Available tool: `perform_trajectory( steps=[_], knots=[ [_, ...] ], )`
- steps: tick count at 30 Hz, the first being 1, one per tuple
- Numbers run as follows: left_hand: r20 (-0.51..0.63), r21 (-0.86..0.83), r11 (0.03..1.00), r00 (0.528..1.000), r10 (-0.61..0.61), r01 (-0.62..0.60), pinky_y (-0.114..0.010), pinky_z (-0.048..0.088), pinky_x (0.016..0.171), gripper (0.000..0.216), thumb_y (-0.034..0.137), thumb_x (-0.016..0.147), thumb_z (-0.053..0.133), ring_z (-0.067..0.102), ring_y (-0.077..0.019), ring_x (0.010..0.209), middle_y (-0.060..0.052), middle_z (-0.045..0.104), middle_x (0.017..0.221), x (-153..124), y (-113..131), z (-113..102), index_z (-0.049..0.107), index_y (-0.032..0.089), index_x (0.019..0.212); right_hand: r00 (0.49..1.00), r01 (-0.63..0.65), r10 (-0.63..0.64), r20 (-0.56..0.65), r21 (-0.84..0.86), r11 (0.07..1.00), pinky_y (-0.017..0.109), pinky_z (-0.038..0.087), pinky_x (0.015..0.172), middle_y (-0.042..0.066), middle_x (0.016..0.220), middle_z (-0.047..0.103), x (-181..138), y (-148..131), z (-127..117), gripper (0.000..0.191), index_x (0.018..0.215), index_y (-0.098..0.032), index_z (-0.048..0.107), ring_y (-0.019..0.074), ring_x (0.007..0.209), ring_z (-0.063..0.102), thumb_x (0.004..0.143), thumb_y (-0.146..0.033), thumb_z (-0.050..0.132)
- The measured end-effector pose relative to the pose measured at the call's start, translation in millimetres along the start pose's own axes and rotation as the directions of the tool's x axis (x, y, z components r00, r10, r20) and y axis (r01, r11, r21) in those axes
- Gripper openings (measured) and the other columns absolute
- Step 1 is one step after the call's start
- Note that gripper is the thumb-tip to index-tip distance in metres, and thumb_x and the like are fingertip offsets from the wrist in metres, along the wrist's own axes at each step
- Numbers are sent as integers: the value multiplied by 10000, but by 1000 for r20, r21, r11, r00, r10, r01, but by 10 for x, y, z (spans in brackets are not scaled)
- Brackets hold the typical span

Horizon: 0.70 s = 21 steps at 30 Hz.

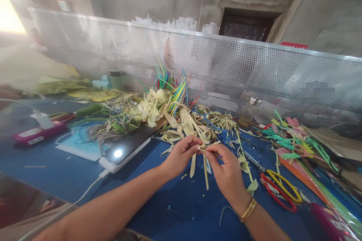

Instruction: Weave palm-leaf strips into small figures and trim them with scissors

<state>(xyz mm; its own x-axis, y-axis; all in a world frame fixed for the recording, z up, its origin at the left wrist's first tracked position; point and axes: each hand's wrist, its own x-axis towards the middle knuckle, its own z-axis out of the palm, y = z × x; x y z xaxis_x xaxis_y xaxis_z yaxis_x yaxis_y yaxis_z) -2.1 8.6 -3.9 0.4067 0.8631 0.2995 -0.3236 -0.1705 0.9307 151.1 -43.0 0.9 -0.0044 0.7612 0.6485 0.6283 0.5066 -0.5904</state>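
Observation:
Both hands meet over the middle of the blue table. My left hand (183, 154) is closed in a pinch on a pale, dried plant strip (202, 147), which looks like corn husk. On the same piece, from the other side, my right hand (224, 167) pinches with thumb and forefinger; a gold bracelet (249, 210) circles that wrist. The strip is curled into a small loop or knot between the fingertips, and its exact shape is partly hidden. Loose strip ends (206, 171) hang below the hands. A heap of pale husks (185, 120) lies just behind them.
Red-and-yellow-handled scissors (279, 192) lie right. A lit lamp or phone (118, 153) on a white power bank, with a cable, stands left. Coloured stems (178, 90) and husk bundles (152, 107) are behind. Paper flowers (294, 135) are at right. A perforated metal screen (198, 56) closes the back.

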Motion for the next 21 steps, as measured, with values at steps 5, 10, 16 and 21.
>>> perform_trajectory(
  steps=[5, 10, 16, 21],
  knots=[
    [2, 24, 999, 1000, -21, 21, -269, 407, 754, 164, 319, 802, 636, 521, -137, 749, -10, 571, 779, -2, -25, -11, 636, 172, 876, 998, -58, 59, -7, 83, 995, 244, 496, 669, -2, 798, 665, -21, -10, 29, 59, 860, -236, 633, 141, 734, 622, 859, -234, 575],
    [34, -170, 977, 992, -122, 126, -246, 407, 748, 167, 313, 779, 673, 507, -121, 742, -8, 567, 771, 3, -49, 5, 636, 170, 858, 1000, 20, -19, -2, 8, 1000, 264, 495, 693, 8, 826, 670, 3, -72, -4, 125, 888, -241, 666, 144, 754, 625, 857, -191, 556],
    [71, -368, 897, 970, -234, 244, -197, 401, 687, 179, 287, 762, 707, 488, -79, 671, 4, 563, 749, -7, -56, 3, 624, 169, 868, 995, 98, -100, -18, -84, 992, 282, 485, 716, 21, 851, 675, -5, -109, -28, 192, 974, -246, 680, 145, 770, 625, 866, -167, 543],
    [66, -352, 907, 973, -222, 231, -204, 408, 711, 183, 257, 768, 703, 497, -74, 671, 23, 566, 746, -32, -27, 9, 599, 201, 907, 985, 147, -161, -63, -180, 973, 310, 460, 721, 21, 794, 692, -4, -101, -33, 125, 909, -229, 679, 161, 741, 623, 865, -194, 567]
  ],
)
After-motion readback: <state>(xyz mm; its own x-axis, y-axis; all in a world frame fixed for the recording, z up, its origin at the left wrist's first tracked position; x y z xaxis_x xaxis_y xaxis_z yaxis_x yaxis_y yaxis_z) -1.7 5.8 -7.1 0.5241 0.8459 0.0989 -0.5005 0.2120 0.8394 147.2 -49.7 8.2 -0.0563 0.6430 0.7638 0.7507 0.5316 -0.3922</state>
